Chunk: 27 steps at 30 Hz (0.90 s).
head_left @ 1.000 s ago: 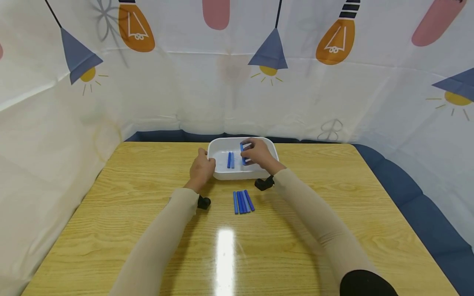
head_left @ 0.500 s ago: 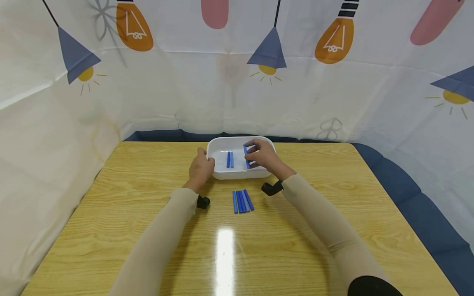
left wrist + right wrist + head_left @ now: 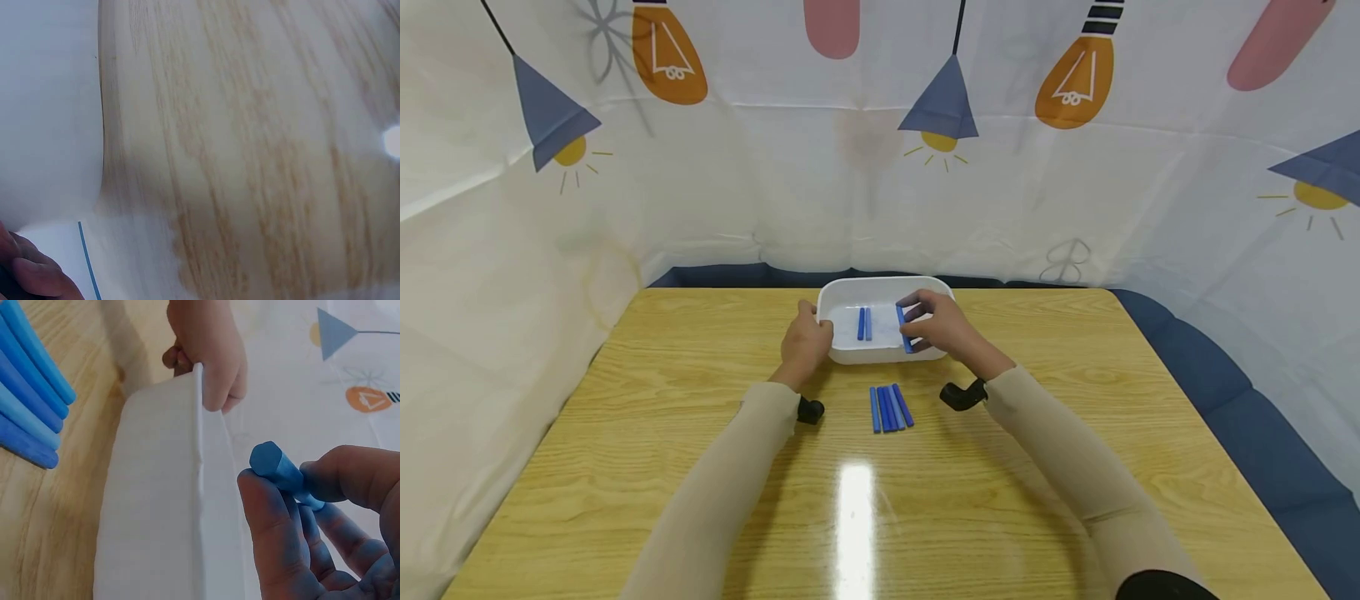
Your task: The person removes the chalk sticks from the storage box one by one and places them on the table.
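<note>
In the head view my left hand (image 3: 805,340) grips the left rim of a white plastic tray (image 3: 868,357), thumb inside. My right hand (image 3: 946,323), over the tray's right part, pinches a blue chalk stick (image 3: 907,343) between thumb and fingers. The right wrist view shows the stick's faceted end (image 3: 265,457) and blue stains on the fingertips (image 3: 257,487). Two more blue chalk sticks (image 3: 861,323) lie side by side on the tray floor. Only part of the left hand (image 3: 40,275) shows in the left wrist view.
Several blue chalk sticks (image 3: 886,410) lie in a loose row on the wooden table (image 3: 715,517), in front of the tray. Behind the table hangs a white printed curtain (image 3: 805,192), with dark blue padding (image 3: 1247,433) along the right side.
My right hand has shifted right and slightly towards me inside the tray area, still pinching the chalk stick. The left hand keeps its grip on the rim.
</note>
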Motion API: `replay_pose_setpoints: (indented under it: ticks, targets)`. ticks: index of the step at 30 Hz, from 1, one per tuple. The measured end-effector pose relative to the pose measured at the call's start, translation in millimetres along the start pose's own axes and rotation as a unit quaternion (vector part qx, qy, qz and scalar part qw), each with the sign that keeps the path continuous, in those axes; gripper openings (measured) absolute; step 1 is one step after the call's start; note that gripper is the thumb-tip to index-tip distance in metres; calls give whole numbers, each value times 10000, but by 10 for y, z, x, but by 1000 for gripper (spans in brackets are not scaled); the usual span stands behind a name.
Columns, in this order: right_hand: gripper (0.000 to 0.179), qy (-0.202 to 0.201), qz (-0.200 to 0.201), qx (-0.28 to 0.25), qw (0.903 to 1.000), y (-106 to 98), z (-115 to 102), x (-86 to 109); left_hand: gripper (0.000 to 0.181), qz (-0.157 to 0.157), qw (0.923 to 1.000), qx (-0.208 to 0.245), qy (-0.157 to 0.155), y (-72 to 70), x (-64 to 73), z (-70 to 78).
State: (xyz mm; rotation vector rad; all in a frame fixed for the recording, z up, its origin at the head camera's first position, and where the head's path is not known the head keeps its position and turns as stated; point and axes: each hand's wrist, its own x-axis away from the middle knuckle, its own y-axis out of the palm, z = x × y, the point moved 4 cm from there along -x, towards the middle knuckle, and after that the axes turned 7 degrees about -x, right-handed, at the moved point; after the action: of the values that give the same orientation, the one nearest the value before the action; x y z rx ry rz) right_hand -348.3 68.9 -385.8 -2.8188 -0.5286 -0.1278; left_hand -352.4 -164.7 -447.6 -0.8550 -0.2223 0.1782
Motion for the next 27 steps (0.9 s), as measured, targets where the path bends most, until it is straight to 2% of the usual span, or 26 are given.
replay_pose_setpoints:
  ticks: [16, 22, 27]
  targets:
    - [39, 190, -34, 196, 9996, -59, 225, 151, 44, 57, 9999, -42, 108, 12, -8, -4]
    - [39, 125, -271, 210, 9993, -33, 305, 219, 45, 17, 10000, -15, 53, 14, -10, -6]
    - [42, 295, -645, 152, 9974, 11, 346, 312, 45, -17, 10000, -2, 59, 19, -13, -6]
